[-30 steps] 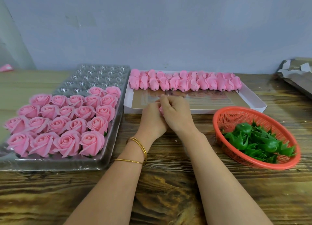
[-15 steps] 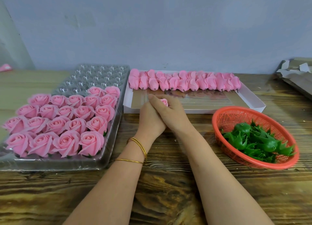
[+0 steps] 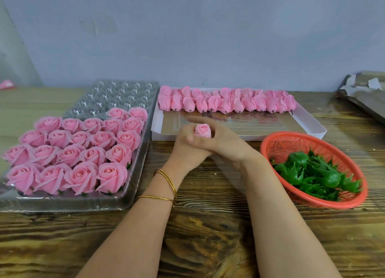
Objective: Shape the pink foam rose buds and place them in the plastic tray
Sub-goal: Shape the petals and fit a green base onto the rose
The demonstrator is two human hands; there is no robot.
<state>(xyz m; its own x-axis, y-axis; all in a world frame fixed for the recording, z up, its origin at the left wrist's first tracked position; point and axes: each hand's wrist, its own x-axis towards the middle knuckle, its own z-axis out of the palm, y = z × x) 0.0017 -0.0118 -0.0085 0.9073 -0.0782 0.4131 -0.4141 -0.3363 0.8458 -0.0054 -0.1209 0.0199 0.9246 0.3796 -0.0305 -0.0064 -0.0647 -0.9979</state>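
A small pink foam rose bud (image 3: 202,130) stands upright between my two hands over the table's middle. My left hand (image 3: 183,150) grips it from below, and my right hand (image 3: 227,142) wraps over the left with its fingers behind the bud and its thumb in front. The bud's base is hidden. The clear plastic tray (image 3: 62,204) on the left holds several shaped pink roses (image 3: 83,150); its back cells (image 3: 116,94) are bare. A row of unshaped buds (image 3: 225,102) lies in a white box (image 3: 312,129).
An orange plastic basket (image 3: 312,202) with green calyx pieces (image 3: 312,173) sits at the right, close to my right forearm. Torn cardboard (image 3: 366,94) lies at the far right. The wooden table (image 3: 208,236) ends at a grey wall.
My hands were clasped tight over the bud. The right hand's fingers have since spread out, and the bud now shows its whole top between the hands.
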